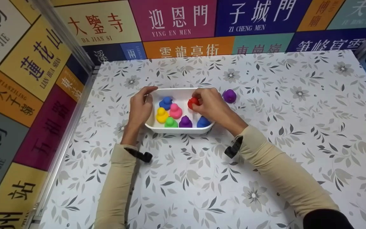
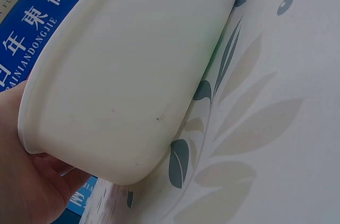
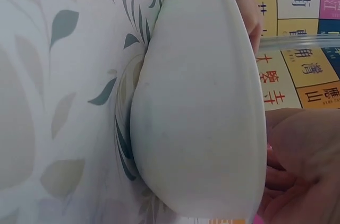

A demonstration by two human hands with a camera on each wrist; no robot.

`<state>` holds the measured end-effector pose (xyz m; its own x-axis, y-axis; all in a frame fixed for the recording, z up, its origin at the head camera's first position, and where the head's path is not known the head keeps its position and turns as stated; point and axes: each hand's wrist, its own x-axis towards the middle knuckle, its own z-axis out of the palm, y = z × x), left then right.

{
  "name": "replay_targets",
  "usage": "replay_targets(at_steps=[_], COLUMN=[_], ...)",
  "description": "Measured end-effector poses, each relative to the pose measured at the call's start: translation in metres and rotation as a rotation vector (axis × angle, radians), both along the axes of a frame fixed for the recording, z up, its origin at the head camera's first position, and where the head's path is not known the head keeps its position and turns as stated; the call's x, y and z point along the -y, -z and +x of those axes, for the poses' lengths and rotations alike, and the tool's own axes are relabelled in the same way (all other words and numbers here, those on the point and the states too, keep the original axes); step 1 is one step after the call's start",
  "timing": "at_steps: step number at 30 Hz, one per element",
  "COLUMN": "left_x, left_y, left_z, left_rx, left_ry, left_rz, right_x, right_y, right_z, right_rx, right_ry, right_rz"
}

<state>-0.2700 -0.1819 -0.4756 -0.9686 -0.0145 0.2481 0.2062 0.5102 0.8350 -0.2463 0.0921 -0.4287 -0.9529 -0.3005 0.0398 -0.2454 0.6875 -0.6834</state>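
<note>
Tub (image 1: 179, 130); left hand (image 1: 140, 106), fingers gripping its rim, nine o'clock; right hand (image 1: 213, 103), fingers pinching red duck (image 1: 193, 103), two o'clock

In the head view, bright, fairly even light covers the floral desk (image 1: 183, 171), whitest across its middle. A soft shadow edges the left sleeve (image 1: 114, 190), and a fainter 1 lies under the white tub (image 1: 178, 130). Pale glints run along the metal rail (image 1: 64, 136); the teal panel (image 1: 359, 14) at upper right looks washed out. Wide-angle stretch tilts the wall panels (image 1: 176, 19) outward, and the rubber ducks (image 1: 162, 116) lack fine detail. The 2 wrist views are dimmer, greyer and lower in contrast, the tub's near side shaded, the desk's printed leaves softly focused.
</note>
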Motion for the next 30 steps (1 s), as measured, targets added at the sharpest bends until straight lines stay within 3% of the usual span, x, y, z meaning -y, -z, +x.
replay_targets(at_steps=[7,16,30], left_x=[0.000,0.000,0.001], left_y=[0.000,0.001,0.001], left_z=[0.000,-0.001,-0.001], left_rx=[0.006,0.010,-0.005], left_ry=[-0.004,0.003,-0.001], left_rz=[-0.003,0.007,0.001], right_x=[-0.010,-0.030,-0.056], right_y=[-0.001,-0.004,-0.014], right_z=[0.004,0.008,0.014], right_rx=[-0.006,-0.124,-0.248], right_ry=[-0.034,-0.105,-0.097], right_rz=[-0.034,-0.124,-0.167])
